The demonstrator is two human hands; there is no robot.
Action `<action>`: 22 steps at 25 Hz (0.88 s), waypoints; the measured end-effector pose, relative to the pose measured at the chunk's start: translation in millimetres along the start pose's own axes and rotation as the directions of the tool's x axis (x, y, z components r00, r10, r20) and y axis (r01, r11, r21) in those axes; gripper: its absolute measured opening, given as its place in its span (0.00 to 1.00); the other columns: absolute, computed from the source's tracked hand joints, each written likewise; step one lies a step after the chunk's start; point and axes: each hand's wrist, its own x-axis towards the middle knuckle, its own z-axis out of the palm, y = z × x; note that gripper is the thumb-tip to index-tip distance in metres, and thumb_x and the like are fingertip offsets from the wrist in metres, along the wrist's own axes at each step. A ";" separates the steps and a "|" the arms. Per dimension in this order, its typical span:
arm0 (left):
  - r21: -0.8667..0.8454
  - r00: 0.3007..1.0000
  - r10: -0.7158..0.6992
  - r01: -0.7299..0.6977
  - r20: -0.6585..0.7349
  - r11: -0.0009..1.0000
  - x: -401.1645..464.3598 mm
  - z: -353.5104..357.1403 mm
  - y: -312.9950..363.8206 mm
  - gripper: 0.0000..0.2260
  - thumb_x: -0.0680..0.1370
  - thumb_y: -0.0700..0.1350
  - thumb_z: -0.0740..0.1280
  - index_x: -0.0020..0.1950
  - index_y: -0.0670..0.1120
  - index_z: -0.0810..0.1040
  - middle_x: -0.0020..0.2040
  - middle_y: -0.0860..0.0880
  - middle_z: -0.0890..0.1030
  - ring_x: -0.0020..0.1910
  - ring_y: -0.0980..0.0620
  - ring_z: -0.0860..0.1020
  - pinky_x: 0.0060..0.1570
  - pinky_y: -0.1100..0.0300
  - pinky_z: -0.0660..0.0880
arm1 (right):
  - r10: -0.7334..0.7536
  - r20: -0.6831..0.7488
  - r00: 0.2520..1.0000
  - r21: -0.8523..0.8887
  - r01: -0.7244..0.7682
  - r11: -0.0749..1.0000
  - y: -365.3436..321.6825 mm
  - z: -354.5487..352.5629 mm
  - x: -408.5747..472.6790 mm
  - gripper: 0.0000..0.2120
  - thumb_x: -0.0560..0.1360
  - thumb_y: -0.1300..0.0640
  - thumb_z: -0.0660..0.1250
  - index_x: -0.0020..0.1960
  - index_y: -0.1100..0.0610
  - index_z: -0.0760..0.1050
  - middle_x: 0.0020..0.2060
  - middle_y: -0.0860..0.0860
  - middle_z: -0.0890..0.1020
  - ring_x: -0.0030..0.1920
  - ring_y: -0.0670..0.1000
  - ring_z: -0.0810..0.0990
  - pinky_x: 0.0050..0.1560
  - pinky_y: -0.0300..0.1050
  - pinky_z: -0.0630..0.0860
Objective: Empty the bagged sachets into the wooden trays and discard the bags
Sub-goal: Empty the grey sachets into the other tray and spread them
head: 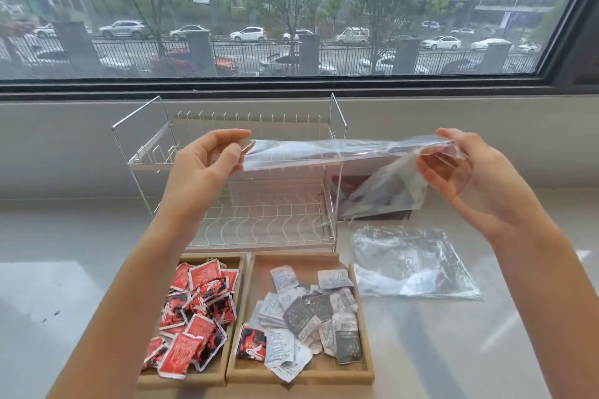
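I hold an empty clear plastic bag (324,155) stretched flat in the air above the rack. My left hand (207,162) pinches its left edge and my right hand (470,178) pinches its right edge. Below, two wooden trays sit side by side. The left tray (233,257) is full of red and black sachets (197,311). The right tray (327,257) holds white and grey sachets (308,317) plus one red sachet (251,342) at its front left. A second empty clear bag (411,264) lies flat on the counter to the right of the trays.
A two-tier white wire dish rack (227,178) stands behind the trays against the wall under the window. A dark box (372,201) sits behind the held bag, right of the rack. The pale counter (64,285) extends to both sides.
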 end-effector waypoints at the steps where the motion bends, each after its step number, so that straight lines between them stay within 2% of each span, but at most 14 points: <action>1: 0.015 1.000 0.012 -0.012 0.011 1.000 -1.8 0.1 1.1 0.11 0.77 0.37 0.60 0.52 0.50 0.77 0.45 0.56 0.79 0.38 0.65 0.78 0.44 0.71 0.76 | -0.008 0.007 1.000 -0.027 0.008 1.000 -0.9 -0.5 -0.4 0.08 0.76 0.60 0.59 0.42 0.56 0.74 0.29 0.47 0.78 0.30 0.44 0.80 0.37 0.36 0.79; 4: 0.049 0.999 -0.010 0.008 0.038 0.999 -7.4 1.2 0.3 0.16 0.76 0.35 0.61 0.61 0.50 0.73 0.53 0.58 0.77 0.35 0.64 0.79 0.48 0.68 0.76 | -0.051 0.071 0.996 -0.157 0.062 0.986 -5.6 -5.0 -4.7 0.10 0.76 0.64 0.57 0.43 0.54 0.75 0.29 0.45 0.78 0.30 0.43 0.78 0.35 0.34 0.78; 6: -0.031 0.995 -0.059 0.062 0.080 0.998 -10.6 3.0 -2.1 0.18 0.75 0.33 0.60 0.62 0.49 0.72 0.54 0.59 0.76 0.37 0.62 0.79 0.48 0.66 0.77 | -0.079 0.132 0.988 -0.235 0.109 0.966 -10.9 -13.0 -10.9 0.14 0.75 0.67 0.55 0.44 0.53 0.75 0.31 0.45 0.77 0.31 0.43 0.76 0.33 0.31 0.75; 9: -0.315 0.967 -0.180 0.229 0.179 0.921 -17.8 13.1 -7.2 0.13 0.75 0.33 0.59 0.54 0.46 0.75 0.45 0.55 0.80 0.43 0.58 0.80 0.44 0.66 0.79 | -0.110 0.185 0.977 -0.328 0.167 0.930 -14.3 -35.0 -21.2 0.21 0.73 0.72 0.53 0.47 0.51 0.76 0.37 0.46 0.75 0.34 0.43 0.72 0.33 0.29 0.72; 10: -0.390 0.951 -0.228 0.295 0.208 0.872 -21.2 18.7 -9.9 0.09 0.75 0.36 0.60 0.50 0.46 0.76 0.41 0.55 0.82 0.43 0.58 0.80 0.43 0.65 0.80 | -0.116 0.186 0.976 -0.375 0.180 0.909 -12.7 -44.9 -24.1 0.23 0.72 0.74 0.53 0.48 0.50 0.77 0.40 0.46 0.75 0.35 0.42 0.72 0.34 0.29 0.72; 12: -0.426 0.935 -0.283 0.351 0.215 0.834 -28.9 33.1 -17.7 0.06 0.75 0.40 0.60 0.44 0.47 0.76 0.33 0.55 0.83 0.38 0.59 0.81 0.41 0.64 0.80 | -0.128 0.192 0.973 -0.456 0.204 0.866 -6.6 -66.7 -30.3 0.25 0.72 0.75 0.54 0.49 0.48 0.77 0.44 0.46 0.75 0.34 0.40 0.73 0.35 0.29 0.72; 14: -0.397 0.941 -0.296 0.338 0.165 0.853 -42.5 48.4 -27.5 0.06 0.76 0.39 0.60 0.42 0.47 0.74 0.31 0.54 0.81 0.33 0.60 0.80 0.36 0.67 0.79 | -0.128 0.224 0.966 -0.513 0.229 0.828 3.1 -90.9 -39.5 0.26 0.71 0.76 0.56 0.50 0.47 0.77 0.45 0.44 0.78 0.32 0.41 0.74 0.38 0.30 0.73; 16: -0.312 0.954 -0.273 0.299 0.124 0.902 -61.3 60.2 -40.8 0.08 0.75 0.37 0.62 0.45 0.49 0.75 0.35 0.54 0.79 0.32 0.61 0.78 0.35 0.69 0.77 | -0.099 0.216 0.971 -0.547 0.204 0.812 16.9 -117.7 -50.8 0.25 0.72 0.75 0.57 0.51 0.47 0.77 0.43 0.42 0.79 0.32 0.43 0.75 0.40 0.31 0.73; 19: -0.070 0.928 -0.316 0.334 0.196 0.940 -93.8 70.9 -70.9 0.13 0.74 0.35 0.63 0.52 0.53 0.75 0.49 0.53 0.78 0.37 0.57 0.77 0.35 0.71 0.76 | 0.039 0.098 0.994 -0.577 0.025 0.816 53.3 -158.3 -67.6 0.21 0.73 0.73 0.58 0.49 0.47 0.77 0.44 0.43 0.79 0.34 0.44 0.77 0.40 0.32 0.73; 22: 0.137 0.867 -0.455 0.434 0.205 0.890 -123.7 78.9 -106.7 0.16 0.74 0.34 0.63 0.58 0.51 0.75 0.54 0.50 0.77 0.36 0.56 0.77 0.31 0.75 0.73 | 0.232 -0.006 0.973 -0.601 -0.189 0.777 94.2 -190.4 -79.3 0.17 0.73 0.71 0.60 0.51 0.50 0.75 0.51 0.50 0.78 0.34 0.44 0.79 0.40 0.39 0.71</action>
